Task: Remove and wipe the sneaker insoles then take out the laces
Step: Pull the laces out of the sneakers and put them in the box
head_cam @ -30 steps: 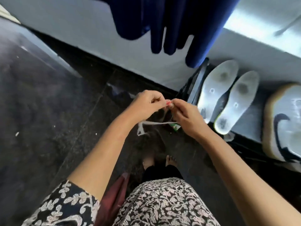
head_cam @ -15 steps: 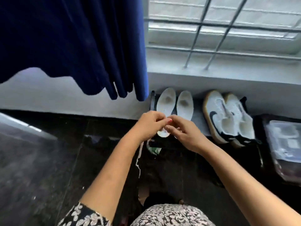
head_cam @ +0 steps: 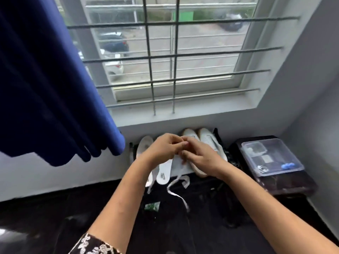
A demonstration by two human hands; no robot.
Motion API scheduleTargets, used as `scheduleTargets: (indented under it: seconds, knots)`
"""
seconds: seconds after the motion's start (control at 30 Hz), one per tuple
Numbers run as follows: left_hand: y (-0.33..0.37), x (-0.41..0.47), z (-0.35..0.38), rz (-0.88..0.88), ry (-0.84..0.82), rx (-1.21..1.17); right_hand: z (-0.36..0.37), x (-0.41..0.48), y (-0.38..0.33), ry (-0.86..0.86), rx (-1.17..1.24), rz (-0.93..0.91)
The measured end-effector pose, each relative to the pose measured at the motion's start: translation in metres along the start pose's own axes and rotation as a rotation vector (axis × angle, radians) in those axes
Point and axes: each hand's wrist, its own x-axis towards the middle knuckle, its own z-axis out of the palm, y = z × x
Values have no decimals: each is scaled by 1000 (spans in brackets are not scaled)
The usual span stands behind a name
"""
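**Desk:** What are the hands doing?

**Photographer:** The left hand (head_cam: 161,149) and right hand (head_cam: 200,158) meet fingertip to fingertip, both pinching a white lace (head_cam: 177,194) that dangles toward the dark floor.

**Desk:** Which step is this?

**Photographer:** Lace removal, by my reading. The insoles (head_cam: 163,173) lean against the wall under the window, out of the sneakers (head_cam: 207,142) just beside them. The next move calls for setting this lace down and checking the sneakers, but the hands hide their eyelets.
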Motion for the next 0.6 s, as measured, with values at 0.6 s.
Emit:
scheduleTargets:
  seconds: [0.6]
  knots:
    - [53,18,38,-35,72,-38,-103,-19,29,349,-239,-15]
